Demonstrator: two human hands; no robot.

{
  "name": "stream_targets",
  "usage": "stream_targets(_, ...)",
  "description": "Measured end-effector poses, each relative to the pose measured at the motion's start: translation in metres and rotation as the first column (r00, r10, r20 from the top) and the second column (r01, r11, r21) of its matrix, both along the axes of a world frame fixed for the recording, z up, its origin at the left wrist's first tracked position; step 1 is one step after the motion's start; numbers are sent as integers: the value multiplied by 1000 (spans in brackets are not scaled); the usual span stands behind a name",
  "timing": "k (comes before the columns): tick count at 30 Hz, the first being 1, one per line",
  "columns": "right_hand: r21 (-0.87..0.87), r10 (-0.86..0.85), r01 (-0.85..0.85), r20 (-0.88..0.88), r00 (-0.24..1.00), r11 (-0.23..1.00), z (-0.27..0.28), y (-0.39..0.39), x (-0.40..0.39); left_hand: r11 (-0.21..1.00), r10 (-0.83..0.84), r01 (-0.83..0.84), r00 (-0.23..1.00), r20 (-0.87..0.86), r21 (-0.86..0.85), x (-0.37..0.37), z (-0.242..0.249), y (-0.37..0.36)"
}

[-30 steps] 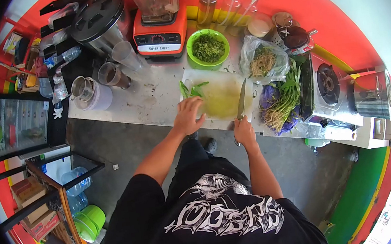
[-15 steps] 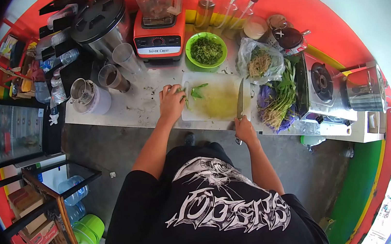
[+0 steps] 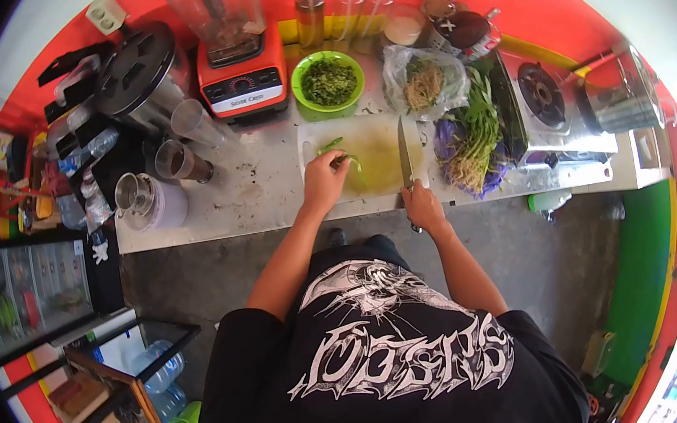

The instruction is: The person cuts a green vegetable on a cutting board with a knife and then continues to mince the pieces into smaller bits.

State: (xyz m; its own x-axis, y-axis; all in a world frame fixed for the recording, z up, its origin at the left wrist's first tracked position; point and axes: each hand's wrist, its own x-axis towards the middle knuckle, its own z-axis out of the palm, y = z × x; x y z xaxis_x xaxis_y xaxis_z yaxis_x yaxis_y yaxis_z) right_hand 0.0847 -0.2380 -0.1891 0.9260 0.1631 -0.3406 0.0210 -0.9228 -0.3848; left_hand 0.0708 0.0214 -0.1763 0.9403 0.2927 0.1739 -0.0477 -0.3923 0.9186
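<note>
My left hand [image 3: 328, 178] is closed over the left part of the white cutting board [image 3: 308, 139], its fingers pinching some green leaves [image 3: 352, 162]. Another small green leaf [image 3: 332, 144] lies on the board just beyond the fingers. My right hand [image 3: 424, 206] is wrapped round the handle of a kitchen knife [image 3: 405, 152], whose blade points away from me over the board's right side. Green juice stains the middle of the board. Behind it sits a green bowl [image 3: 360, 90] of chopped greens. To the right lies a bunch of leafy greens with roots [image 3: 472, 144] on purple plastic.
A red blender [image 3: 243, 84], a tall plastic cup [image 3: 197, 126] and a cup with dark contents [image 3: 185, 163] stand at the left. A clear plastic bag [image 3: 450, 84] and a gas stove [image 3: 542, 98] are to the right. Pump bottles [image 3: 310, 16] line the wall.
My left hand has moved right, from the board's left edge onto the board, with leaves in its fingers. The right hand still holds the knife. The camera view has shifted.
</note>
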Motion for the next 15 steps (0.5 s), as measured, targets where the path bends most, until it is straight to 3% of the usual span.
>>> stream_targets(2,19,-10,10,16,1000,1000,9,0,-7,997,-63,63,998,-15,-34,6,-5,-18)
stream_targets(4,35,-16,15,30,999,999,17,0,-10,989,-40,74,969,-244,130,7,-11,-30)
stream_targets(5,32,-21,20,37,999,999,21,-1,-11,973,-25,86,962,-273,214,5,-14,-33)
stream_targets(8,71,-41,37,66,997,997,30,-3,-16,948,16,34,988,-157,316,-1,-23,-37)
stream_targets(10,149,39,-52,85,996,987,30,-4,-16,956,27,30,981,-191,291,-3,-16,-36)
stream_targets(15,127,89,-94,40,995,988,36,-1,-21,954,91,0,953,-289,300,-6,-8,-31)
